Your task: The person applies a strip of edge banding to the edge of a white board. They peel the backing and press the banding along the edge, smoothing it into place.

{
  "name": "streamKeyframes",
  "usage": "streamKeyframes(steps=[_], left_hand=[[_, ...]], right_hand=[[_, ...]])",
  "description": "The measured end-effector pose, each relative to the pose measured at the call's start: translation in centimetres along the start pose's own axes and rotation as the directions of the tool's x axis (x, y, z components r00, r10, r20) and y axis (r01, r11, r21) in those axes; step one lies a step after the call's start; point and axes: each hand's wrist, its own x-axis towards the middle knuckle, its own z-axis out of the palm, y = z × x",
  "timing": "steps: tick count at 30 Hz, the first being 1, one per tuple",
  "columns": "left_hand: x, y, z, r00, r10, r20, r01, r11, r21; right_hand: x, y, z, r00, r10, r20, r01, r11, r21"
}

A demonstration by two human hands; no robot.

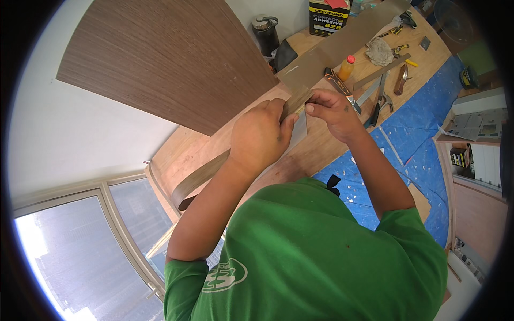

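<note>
Left hand (262, 131): frame centre, thumb and fingers clasping wood-grain strip (296, 101)
Right hand (334, 112): just right, pinching same strip
Red-capped bottle (346, 69): upper right, upright

A pale-framed window (75, 251) glows beside a white wall (80, 128); speckled blue floor sheeting (428, 123) lies rightward.

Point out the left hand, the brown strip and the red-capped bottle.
Left hand (261, 131): head view, its back.
Brown strip (201, 175): head view, its curving length.
Red-capped bottle (346, 69): head view, its body.
</note>
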Motion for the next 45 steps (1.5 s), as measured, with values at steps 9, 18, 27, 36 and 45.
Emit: streamKeyframes(steps=[9,18,27,36,45], left_hand=[[-0.1,0.2,0.0,1.000,-0.003,-0.020,0.003,1.000,0.030],[-0.2,1.4,-0.7,0.991,-0.117,0.071,0.111,0.990,0.084],[-0.4,1.1,-1.6,0.997,-0.033,0.071,0.029,0.998,0.047],[-0.7,1.1,-1.4,0.999,0.002,0.034,-0.005,0.998,0.062],[-0.7,1.1,-1.3,0.996,-0.073,0.058,0.072,0.997,0.022]], right_hand=[[0.4,-0.5,-0.2,0.999,0.018,0.030,-0.017,1.000,-0.007],[0.2,-2.9,1.0,0.994,0.039,-0.105,-0.044,0.998,-0.048],[0.1,-3.5,2.2,0.985,0.012,-0.174,-0.032,0.993,-0.113],[0.0,-3.6,2.6,0.977,0.022,-0.211,-0.032,0.998,-0.045],[0.7,-3.6,2.0,0.983,0.056,-0.176,-0.080,0.988,-0.131]])
